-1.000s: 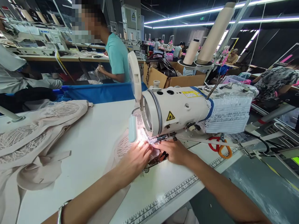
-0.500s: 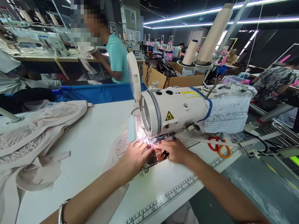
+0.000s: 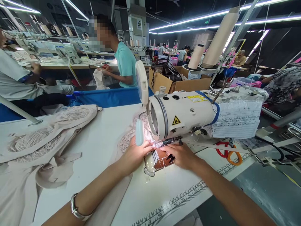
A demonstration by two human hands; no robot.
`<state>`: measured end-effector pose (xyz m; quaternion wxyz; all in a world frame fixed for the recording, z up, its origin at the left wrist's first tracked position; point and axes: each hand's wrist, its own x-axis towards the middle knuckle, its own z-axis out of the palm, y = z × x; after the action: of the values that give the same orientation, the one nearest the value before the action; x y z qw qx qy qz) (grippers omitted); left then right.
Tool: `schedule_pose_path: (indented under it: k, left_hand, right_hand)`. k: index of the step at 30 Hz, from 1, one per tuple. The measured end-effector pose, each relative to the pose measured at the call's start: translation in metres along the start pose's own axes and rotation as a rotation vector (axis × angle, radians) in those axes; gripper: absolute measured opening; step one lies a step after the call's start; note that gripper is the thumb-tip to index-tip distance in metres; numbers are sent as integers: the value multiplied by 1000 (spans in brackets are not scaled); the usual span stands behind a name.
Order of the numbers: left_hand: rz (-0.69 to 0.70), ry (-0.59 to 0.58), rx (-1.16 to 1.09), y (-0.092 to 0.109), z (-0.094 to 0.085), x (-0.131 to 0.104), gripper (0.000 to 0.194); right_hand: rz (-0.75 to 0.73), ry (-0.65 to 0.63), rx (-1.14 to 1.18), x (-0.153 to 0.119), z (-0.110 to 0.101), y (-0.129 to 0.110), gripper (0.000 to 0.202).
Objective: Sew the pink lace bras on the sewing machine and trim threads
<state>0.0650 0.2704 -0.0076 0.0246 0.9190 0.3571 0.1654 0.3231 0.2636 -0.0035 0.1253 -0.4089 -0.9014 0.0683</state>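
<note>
A white sewing machine (image 3: 185, 114) stands before me, its lamp lighting the needle area. My left hand (image 3: 135, 155) is at the left of the needle area, its fingers closed on a beige lace garment piece (image 3: 127, 140). Part of that fabric runs behind the machine head and under my left forearm. My right hand (image 3: 183, 156) is on the right of the needle area, fingertips by the presser foot. Black pointed blades of small thread snips (image 3: 170, 158) stick out beneath its curled fingers; their handle is hidden. Between my hands lies a brown plate (image 3: 161, 160) with clear tape.
More beige lace pieces (image 3: 58, 138) are heaped on the left of the white table. Scissors with red and orange handles (image 3: 234, 153) lie at right. A printed ruler (image 3: 178, 204) runs along the front edge. Behind stand thread cones (image 3: 218, 40), a cardboard box (image 3: 190, 84) and a co-worker (image 3: 125, 66).
My left hand has shifted a little back and left, uncovering more of the plate between my hands. The view has swung slightly left. The co-worker's hands have lowered with some fabric.
</note>
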Motion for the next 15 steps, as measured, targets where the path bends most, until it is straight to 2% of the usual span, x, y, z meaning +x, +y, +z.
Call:
schedule_pose_path:
  k: [4, 6, 11, 13, 15]
  left_hand:
    - [-16, -16, -3, 0, -6, 1, 51]
    - [-70, -3, -9, 1, -4, 1, 44]
    - [-419, 102, 66, 3, 10, -1, 26]
    - [-476, 120, 113, -6, 11, -3, 30]
    - [-507, 136, 161, -23, 4, -13, 47]
  right_hand:
    - [0, -1, -3, -1, 0, 0, 58]
    - [3, 1, 8, -1, 1, 1, 61]
    - [-11, 24, 54, -1, 4, 5, 57]
    - [-27, 43, 75, -2, 4, 7, 57]
    - [-37, 59, 101, -2, 5, 9, 57]
